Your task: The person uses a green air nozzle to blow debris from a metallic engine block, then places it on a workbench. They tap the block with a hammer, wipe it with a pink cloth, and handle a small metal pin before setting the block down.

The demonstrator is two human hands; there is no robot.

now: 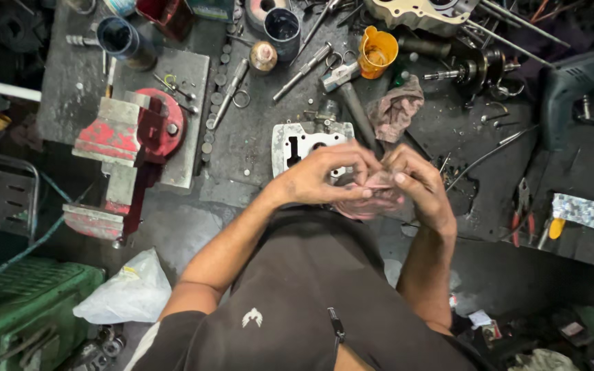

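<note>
A pink rag (369, 199) is bunched between both hands just above the near edge of the counter (242, 148), in front of the person's chest. The left hand (321, 177) arches over the rag from the left, fingertips curled down and pinching the cloth. The right hand (417, 185) closes on it from the right, thumb pressed into the folds. Whether something is wrapped inside the rag cannot be told.

Just behind the hands lies a grey metal cylinder block (304, 145) with open ports, partly hidden by the left hand. Beyond it a second, dirtier rag (397, 110) sits crumpled near an orange cup (377, 51). A red bench vise (135, 148) stands on a grey plate at the left of the counter, with a row of small round washers (213, 113) along the plate's right edge. Two dark cylindrical cans (282, 31) stand at the far side, with wrenches and rods scattered between them. Red-handled pliers (521, 209) lie well to the right, near a screwdriver with a yellow handle (555, 230). A white plastic bag (128, 292) rests low at the left, beside a green metal case (25, 309).
</note>
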